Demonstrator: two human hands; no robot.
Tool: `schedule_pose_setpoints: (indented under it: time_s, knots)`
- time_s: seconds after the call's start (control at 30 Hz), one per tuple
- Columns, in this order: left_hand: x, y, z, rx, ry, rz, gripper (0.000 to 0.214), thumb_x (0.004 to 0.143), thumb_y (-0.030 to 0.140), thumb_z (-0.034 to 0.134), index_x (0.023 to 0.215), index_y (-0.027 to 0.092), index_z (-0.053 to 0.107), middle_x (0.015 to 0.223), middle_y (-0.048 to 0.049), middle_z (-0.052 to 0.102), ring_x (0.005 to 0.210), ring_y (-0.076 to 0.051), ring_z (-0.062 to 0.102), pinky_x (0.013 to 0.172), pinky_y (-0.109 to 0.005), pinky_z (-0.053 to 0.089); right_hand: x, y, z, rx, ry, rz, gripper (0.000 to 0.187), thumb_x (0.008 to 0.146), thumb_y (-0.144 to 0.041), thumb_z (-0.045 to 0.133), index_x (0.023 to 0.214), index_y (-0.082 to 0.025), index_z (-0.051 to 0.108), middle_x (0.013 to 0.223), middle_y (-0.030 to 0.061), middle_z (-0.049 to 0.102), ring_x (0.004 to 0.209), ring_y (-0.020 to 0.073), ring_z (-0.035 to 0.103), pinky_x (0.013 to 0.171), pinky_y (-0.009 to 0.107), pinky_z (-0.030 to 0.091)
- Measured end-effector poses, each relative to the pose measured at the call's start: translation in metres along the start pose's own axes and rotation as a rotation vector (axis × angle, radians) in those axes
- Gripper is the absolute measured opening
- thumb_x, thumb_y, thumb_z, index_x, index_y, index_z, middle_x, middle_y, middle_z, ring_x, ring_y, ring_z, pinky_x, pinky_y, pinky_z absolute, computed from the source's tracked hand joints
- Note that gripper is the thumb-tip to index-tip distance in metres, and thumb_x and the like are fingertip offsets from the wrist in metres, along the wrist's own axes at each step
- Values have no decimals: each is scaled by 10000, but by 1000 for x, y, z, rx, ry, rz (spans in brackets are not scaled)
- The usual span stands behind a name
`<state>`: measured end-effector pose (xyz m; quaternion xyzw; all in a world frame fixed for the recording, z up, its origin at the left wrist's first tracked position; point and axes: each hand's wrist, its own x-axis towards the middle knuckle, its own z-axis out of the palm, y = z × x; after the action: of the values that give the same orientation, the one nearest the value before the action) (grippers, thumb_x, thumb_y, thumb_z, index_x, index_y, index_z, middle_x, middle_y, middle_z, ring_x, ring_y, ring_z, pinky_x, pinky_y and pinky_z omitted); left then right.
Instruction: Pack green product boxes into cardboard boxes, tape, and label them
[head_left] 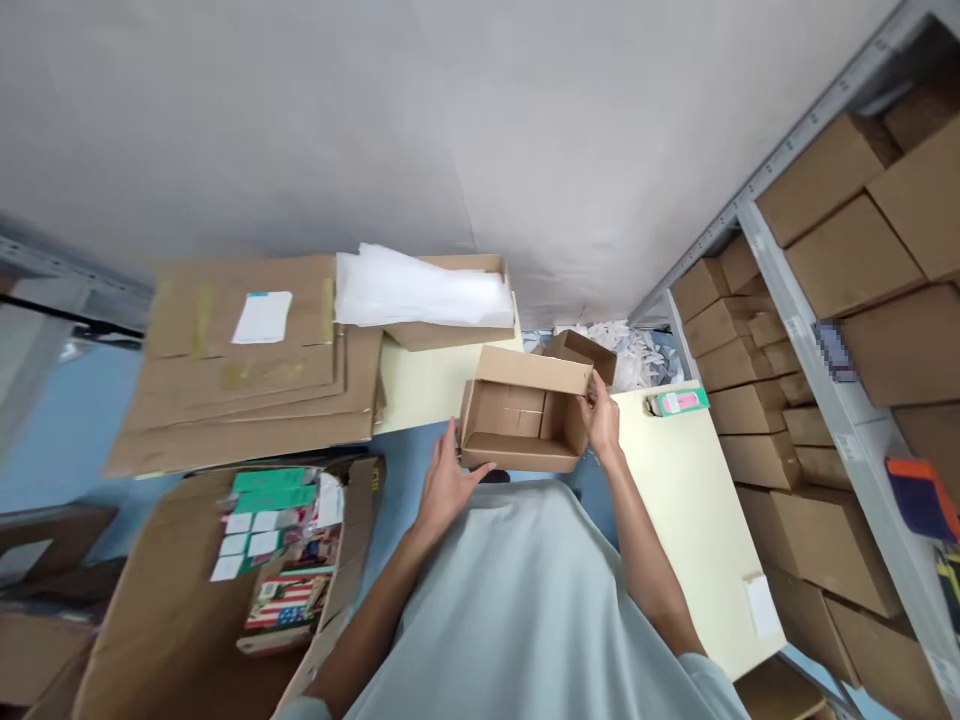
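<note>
I hold a small open cardboard box (525,420) in front of my chest, its opening turned toward me and its flaps standing out. My left hand (444,482) grips its left near corner, thumb along the bottom flap. My right hand (602,416) is closed on the box's right side wall and flap. The box looks empty inside. It hovers over the gap between a pale yellow table (690,500) and a large carton on the left.
Flattened cardboard sheets (247,370) are stacked at the left. A box with white plastic bags (420,290) sits behind. A large open carton (187,620) holds several small packages. A green and pink packet (679,402) lies on the table. Shelves of boxes (825,400) fill the right.
</note>
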<state>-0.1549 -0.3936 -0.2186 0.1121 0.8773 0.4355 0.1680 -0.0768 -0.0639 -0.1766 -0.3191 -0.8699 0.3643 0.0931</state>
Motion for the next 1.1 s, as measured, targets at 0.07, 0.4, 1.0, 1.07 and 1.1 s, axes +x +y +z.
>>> schedule_pose_setpoints:
  time_s: [0.07, 0.4, 1.0, 1.07, 1.1]
  knots:
    - [14, -20, -36, 46, 36, -37, 1209, 817, 416, 966, 1838, 256, 340, 1701, -212, 569, 1434, -445, 710, 1187, -548, 621, 24, -39, 38, 5, -63, -21, 744, 1066, -235, 599, 1788, -210, 419, 1428, 159, 829, 1269, 353, 823, 1129, 512, 643]
    - [79, -77, -136, 80, -1, -208, 1152, 823, 441, 952, 1807, 229, 392, 1675, -250, 562, 1131, -367, 812, 1092, -558, 662, 100, -148, 159, 13, -194, 4, 266, 961, -87, 585, 1115, -268, 706, 1236, 68, 881, 1187, 249, 842, 1083, 374, 618]
    - [202, -12, -213, 86, 282, 20, 529, 1128, 478, 552, 1570, 212, 671, 1636, -212, 647, 1553, -427, 596, 1322, -598, 478, 198, -256, 161, -470, -383, -426, 282, 1043, -285, 835, 1312, -203, 855, 1359, 166, 798, 1326, 346, 721, 1191, 474, 569]
    - [229, 0, -219, 88, 246, 104, 499, 1125, 434, 548, 1544, 204, 692, 1568, -198, 698, 1509, -413, 630, 1312, -581, 485, 215, -262, 173, -547, -501, -401, 243, 1031, -239, 847, 1269, -202, 885, 1340, 158, 818, 1306, 338, 734, 1171, 455, 574]
    - [239, 4, -220, 95, 220, 139, 489, 1120, 414, 549, 1531, 196, 701, 1550, -194, 711, 1494, -410, 639, 1309, -575, 484, 221, -264, 176, -568, -550, -392, 209, 1045, -229, 831, 1241, -202, 898, 1319, 152, 831, 1296, 332, 742, 1159, 440, 575]
